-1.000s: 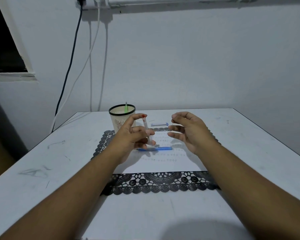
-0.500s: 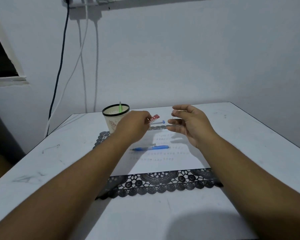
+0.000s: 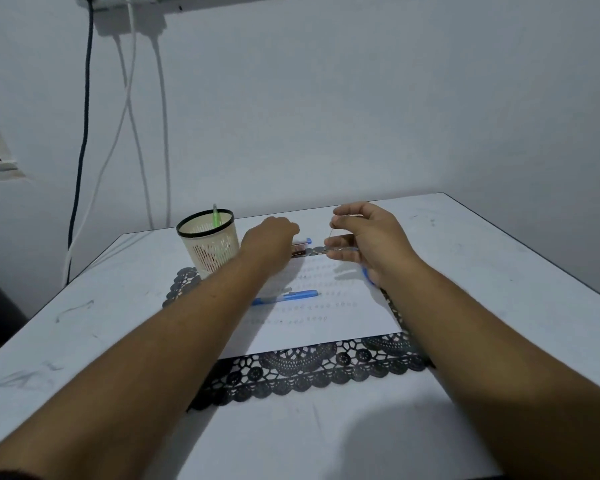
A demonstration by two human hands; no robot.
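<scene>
Right hand (image 3: 368,244) pinches a thin rod (image 3: 331,233) beside the left hand (image 3: 269,239).

i see a small red case (image 3: 298,251) lying flat at the far edge of the mat (image 3: 291,375), right against my left hand (image 3: 271,240). a thin grey stick (image 3: 331,233) hangs nearly upright, pinched by my right hand (image 3: 368,237).

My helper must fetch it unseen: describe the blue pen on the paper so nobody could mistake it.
On the white table lies a black lace mat with a sheet of paper on it. The blue pen lies flat on that paper; the green pen stands in the mesh cup instead.
</scene>
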